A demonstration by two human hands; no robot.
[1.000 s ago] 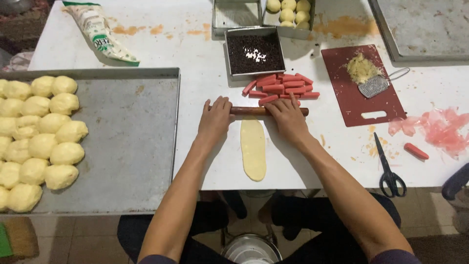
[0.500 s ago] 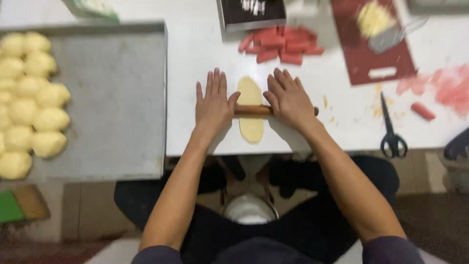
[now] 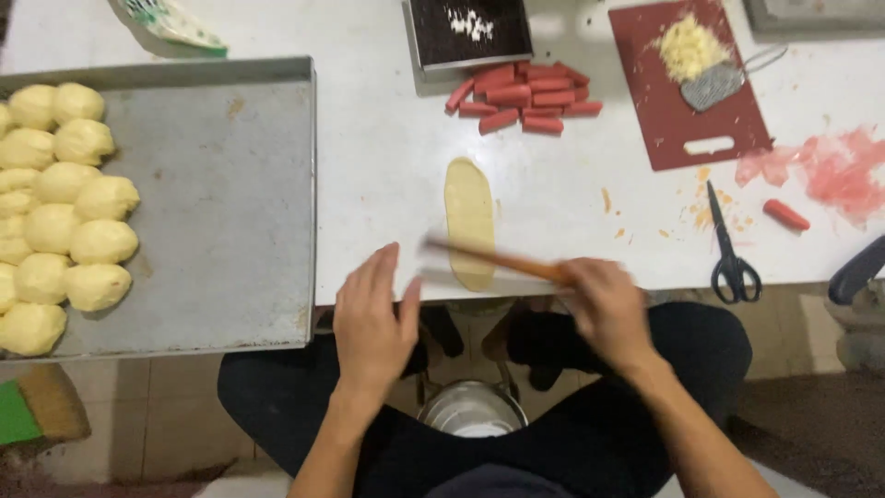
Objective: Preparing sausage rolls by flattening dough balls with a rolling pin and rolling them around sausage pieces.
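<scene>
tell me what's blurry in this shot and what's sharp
Head view: the right hand and the rolling pin it holds are smeared by motion blur, the left hand slightly soft; the flattened dough, sausages and scissors read fairly sharp under even light.

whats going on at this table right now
A seated person is working dough at a white table. The right hand has a grip on a thin wooden rolling pin, lying across the near end of a flattened oval strip of pale dough. The left hand is open, off the pin. Red sausage pieces lie beyond; a metal tray holds dough balls.
</scene>
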